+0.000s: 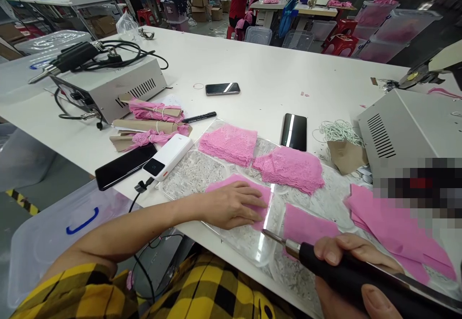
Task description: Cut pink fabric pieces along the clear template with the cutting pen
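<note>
Two stacks of pink lace (228, 144) lie finished-looking at the far side of the clear plate (187, 174), while flat pink pieces (393, 227) at the right seem yet to be worked. In the head view, the left hand (231, 206) lies open and flat, pressing one pink piece (265, 196) to the plate. The right hand (346, 261) is closed around a black hot-knife tool (325, 259), tip just beside that piece. Phones, a white power bank (168, 157) and a pen (199, 116) crowd the left edge; a grey control box (400, 131) hems the right.
</note>
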A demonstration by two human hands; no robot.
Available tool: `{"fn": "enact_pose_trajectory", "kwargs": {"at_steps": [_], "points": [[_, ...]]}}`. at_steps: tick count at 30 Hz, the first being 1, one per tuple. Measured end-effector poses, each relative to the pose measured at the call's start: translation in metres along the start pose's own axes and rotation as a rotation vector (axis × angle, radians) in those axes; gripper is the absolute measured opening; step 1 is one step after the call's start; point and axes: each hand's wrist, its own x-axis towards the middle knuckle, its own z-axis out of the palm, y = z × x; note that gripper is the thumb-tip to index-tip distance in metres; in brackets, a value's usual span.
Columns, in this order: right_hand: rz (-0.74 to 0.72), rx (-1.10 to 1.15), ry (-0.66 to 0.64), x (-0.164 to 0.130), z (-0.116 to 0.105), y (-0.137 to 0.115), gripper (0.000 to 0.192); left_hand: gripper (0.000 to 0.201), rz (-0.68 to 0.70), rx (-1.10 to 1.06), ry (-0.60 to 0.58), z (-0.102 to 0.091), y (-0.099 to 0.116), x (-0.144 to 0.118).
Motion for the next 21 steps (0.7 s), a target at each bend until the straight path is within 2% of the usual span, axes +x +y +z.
{"fn": "enact_pose_trajectory", "kwargs": {"at_steps": [9, 16, 21], "points": [[-0.004, -0.013, 0.035, 0.0, 0.008, -0.006, 0.019, 0.037, -0.069, 0.154, -0.11, 0.006, 0.004, -0.011], [-0.004, -0.007, 0.022, 0.004, 0.012, -0.009, 0.017, 0.044, -0.077, 0.23, -0.103, 0.014, 0.005, -0.016], [0.001, -0.031, 0.067, 0.0, 0.011, -0.011, 0.015, 0.044, -0.06, 0.25, -0.09, 0.015, 0.005, -0.017]]}}
